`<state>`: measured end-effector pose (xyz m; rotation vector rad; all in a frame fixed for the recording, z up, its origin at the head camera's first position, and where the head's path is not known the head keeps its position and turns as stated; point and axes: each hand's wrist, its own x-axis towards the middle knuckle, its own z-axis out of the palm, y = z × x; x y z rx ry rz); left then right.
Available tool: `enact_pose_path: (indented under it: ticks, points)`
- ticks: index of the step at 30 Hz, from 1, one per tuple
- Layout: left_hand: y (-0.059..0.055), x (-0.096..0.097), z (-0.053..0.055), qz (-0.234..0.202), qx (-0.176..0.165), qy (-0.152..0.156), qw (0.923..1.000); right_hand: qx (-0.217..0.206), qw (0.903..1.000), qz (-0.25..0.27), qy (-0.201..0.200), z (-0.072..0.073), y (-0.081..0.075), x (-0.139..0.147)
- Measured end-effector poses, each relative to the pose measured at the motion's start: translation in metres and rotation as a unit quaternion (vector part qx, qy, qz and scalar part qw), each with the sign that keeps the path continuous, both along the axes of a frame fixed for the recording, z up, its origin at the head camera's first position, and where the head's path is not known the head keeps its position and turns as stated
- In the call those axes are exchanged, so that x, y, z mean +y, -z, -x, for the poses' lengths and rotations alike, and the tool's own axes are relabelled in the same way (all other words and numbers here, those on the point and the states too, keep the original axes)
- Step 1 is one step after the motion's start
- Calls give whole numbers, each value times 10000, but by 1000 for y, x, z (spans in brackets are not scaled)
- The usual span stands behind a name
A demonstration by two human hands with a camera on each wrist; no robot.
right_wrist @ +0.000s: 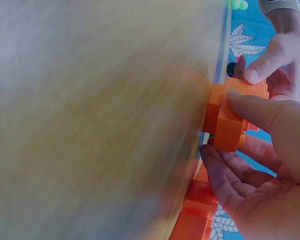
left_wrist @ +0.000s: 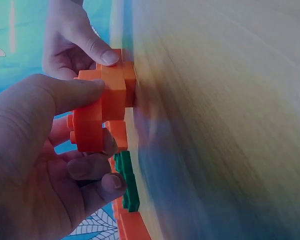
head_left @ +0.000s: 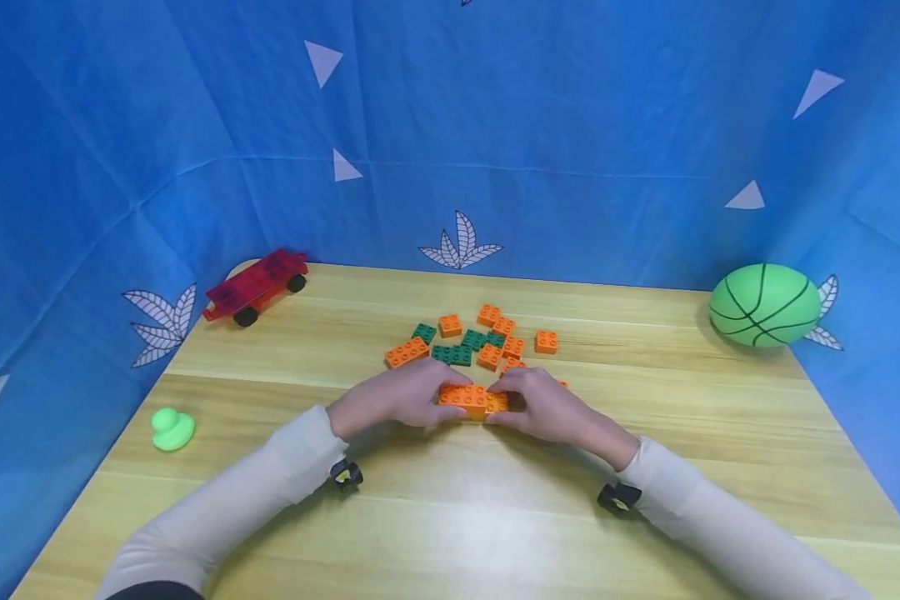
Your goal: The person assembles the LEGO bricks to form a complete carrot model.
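Observation:
Between both hands, a small stack of orange toy building bricks (head_left: 465, 402) stands low over the wooden table. My left hand (head_left: 420, 395) pinches its left end, thumb on the near side and fingers behind. At the right end my right hand (head_left: 543, 407) grips it between thumb and fingers. The left wrist view shows the stacked bricks (left_wrist: 113, 97) in stepped layers, the left thumb pressing the upper ones. In the right wrist view, the right thumb lies against the orange bricks (right_wrist: 229, 125). Fingers hide part of the stack's far side.
Loose orange bricks (head_left: 407, 353) and green bricks (head_left: 452, 355) lie scattered just beyond the hands. A red toy cart (head_left: 255, 288) stands at the back left, a light green rubber duck (head_left: 172, 429) at the left, and a green ball (head_left: 765, 306) at the back right.

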<state>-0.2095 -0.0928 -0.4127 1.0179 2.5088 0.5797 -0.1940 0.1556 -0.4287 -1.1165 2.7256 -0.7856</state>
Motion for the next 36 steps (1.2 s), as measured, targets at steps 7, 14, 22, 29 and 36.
enact_pose_path:
  ticks: [7,14,22,29,36]
  points:
    - [5,0,0,-69,120,-2,9999,6,10000,31,-21,-1,1,0]
    - [6,-1,-1,-132,151,-136,9997,-43,9996,-158,-211,2,-9,0]
    - [8,1,-2,-80,244,-143,9996,-392,9983,-440,-36,28,-44,11]
    - [6,0,-3,56,314,-92,9994,-212,9942,-867,-603,74,-49,-25]
    - [7,-1,-2,124,415,-86,9990,-39,9857,-1176,-1210,105,-45,-83]
